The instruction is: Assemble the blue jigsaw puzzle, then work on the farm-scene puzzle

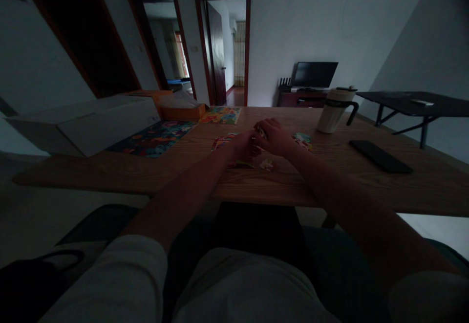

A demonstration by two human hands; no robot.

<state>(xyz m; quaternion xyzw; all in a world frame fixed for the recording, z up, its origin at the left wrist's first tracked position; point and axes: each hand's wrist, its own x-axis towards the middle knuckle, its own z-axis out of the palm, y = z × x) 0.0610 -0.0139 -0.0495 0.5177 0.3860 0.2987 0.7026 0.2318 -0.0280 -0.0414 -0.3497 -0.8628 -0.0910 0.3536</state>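
Observation:
Over the middle of the wooden table, my left hand (246, 145) and my right hand (275, 137) meet, fingers bent. Between them shows a small patterned jigsaw piece (260, 130); the fingers cover most of it, so whether there is more than one I cannot tell. A partly joined red and multicoloured jigsaw section (221, 140) lies beside and under my left hand. One loose pale jigsaw piece (266, 164) rests on the wood just below the hands. Several more jigsaw pieces (303, 140) are partly hidden behind my right forearm.
On the table's left stand a long white box (106, 122) and an orange box (183, 113) with clear plastic. Nearby lie a dark blue picture sheet (156, 138) and a yellow picture sheet (222, 115). To the right are a handled cup (330, 113) and a black phone (380, 156).

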